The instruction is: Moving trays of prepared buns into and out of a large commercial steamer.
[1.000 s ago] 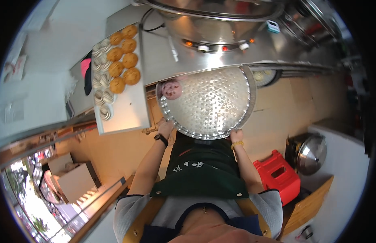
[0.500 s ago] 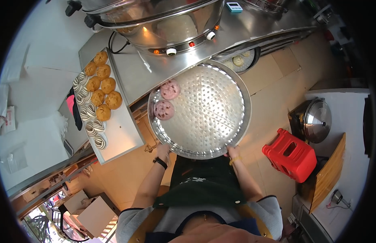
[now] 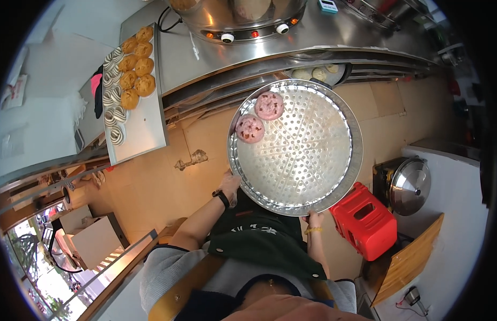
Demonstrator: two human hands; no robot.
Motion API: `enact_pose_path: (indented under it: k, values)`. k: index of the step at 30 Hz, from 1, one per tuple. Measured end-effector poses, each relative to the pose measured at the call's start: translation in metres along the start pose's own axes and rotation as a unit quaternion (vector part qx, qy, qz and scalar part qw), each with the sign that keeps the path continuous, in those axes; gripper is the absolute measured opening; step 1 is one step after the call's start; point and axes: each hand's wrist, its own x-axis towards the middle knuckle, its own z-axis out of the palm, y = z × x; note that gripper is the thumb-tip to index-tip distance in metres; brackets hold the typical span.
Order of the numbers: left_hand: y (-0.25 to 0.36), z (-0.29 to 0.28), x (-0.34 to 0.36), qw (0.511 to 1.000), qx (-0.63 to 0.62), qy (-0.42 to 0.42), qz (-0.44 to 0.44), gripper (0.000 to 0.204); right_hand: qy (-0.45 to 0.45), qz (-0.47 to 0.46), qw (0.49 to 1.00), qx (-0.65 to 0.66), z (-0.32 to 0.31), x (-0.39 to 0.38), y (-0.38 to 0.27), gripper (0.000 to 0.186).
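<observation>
Between my two hands is a large round metal steamer tray (image 3: 307,160) with a perforated bottom, held out in front of my dark green apron. Two pink buns with reddish bits lie at its far left side: one bun (image 3: 269,105) farther back, the other bun (image 3: 250,129) just nearer and touching or almost touching it. My left hand (image 3: 230,187), in a clear glove, grips the rim at the lower left. At the near edge my right hand (image 3: 312,218) is closed on the rim, its fingers partly hidden under the tray.
A steel counter (image 3: 232,59) carries a round steamer (image 3: 243,21) with lit red lights. On the left stands an oblong tray (image 3: 147,128) of brown buns (image 3: 143,66) and striped buns. A red plastic crate (image 3: 366,222) and a lidded pot (image 3: 411,187) are at the right.
My body has turned to the right and back from the counter, carrying the steamer tray along. The counter and the oblong tray now appear farther away. Both hands keep their hold.
</observation>
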Motion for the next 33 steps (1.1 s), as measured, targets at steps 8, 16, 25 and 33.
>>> enact_pose_path:
  k: [8,16,25,33]
  values:
    - [0.037,0.054,-0.033,0.981,0.162,0.066,-0.079,0.028,-0.009,-0.046,0.999,0.009,-0.044,0.036,-0.028,0.013]
    - [0.042,0.075,-0.028,0.988,0.153,-0.004,0.022,0.03,0.03,-0.035,0.997,0.065,-0.06,0.019,-0.027,0.017]
    - [0.067,0.091,-0.019,0.984,0.103,-0.142,-0.028,0.025,0.086,0.024,0.986,0.138,-0.06,-0.016,0.007,0.025]
    - [0.084,0.107,-0.029,0.962,0.129,-0.239,0.023,0.026,0.173,0.042,0.961,0.211,-0.056,-0.029,0.028,0.024]
